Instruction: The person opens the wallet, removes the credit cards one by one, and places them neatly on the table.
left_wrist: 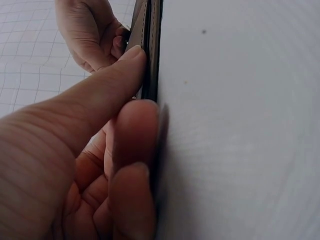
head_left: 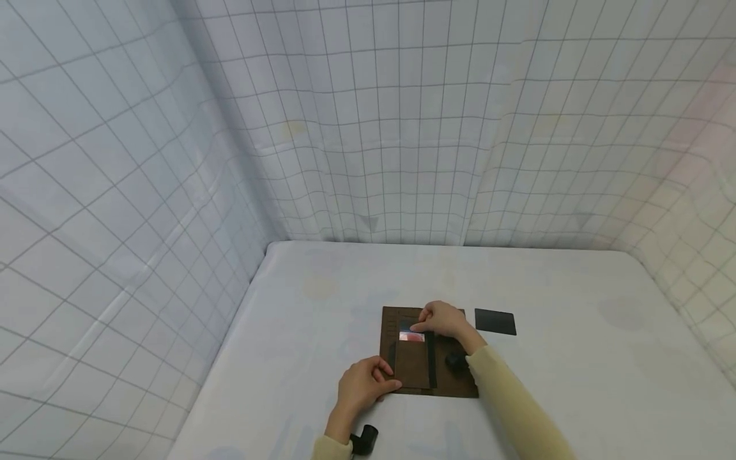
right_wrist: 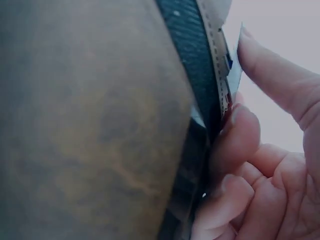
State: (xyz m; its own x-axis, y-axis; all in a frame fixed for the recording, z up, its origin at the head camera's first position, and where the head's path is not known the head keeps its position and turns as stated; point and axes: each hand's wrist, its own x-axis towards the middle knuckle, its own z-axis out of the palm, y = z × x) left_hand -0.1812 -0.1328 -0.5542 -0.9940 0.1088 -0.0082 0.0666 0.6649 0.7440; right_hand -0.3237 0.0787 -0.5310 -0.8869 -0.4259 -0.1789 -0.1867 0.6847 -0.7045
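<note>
A brown leather wallet (head_left: 411, 364) lies spread on the white table, with card slots along its left side and a black elastic band (head_left: 432, 361) down its middle. My left hand (head_left: 361, 383) pinches its lower left edge; in the left wrist view the thumb (left_wrist: 107, 82) presses the stitched side and curled fingertips sit below. At the inner pocket's top, my right hand (head_left: 444, 319) holds a card (head_left: 411, 337), pink and white, partly inside the pocket. From the right wrist, that card's thin edge (right_wrist: 237, 67) shows between thumb and fingers.
A flat dark card (head_left: 496, 321) lies on the table just right of the wallet. Small black wrist devices (head_left: 365, 439) hang near both cuffs. White grid-patterned curtains (head_left: 368, 128) enclose the table (head_left: 310, 306) at the back and sides.
</note>
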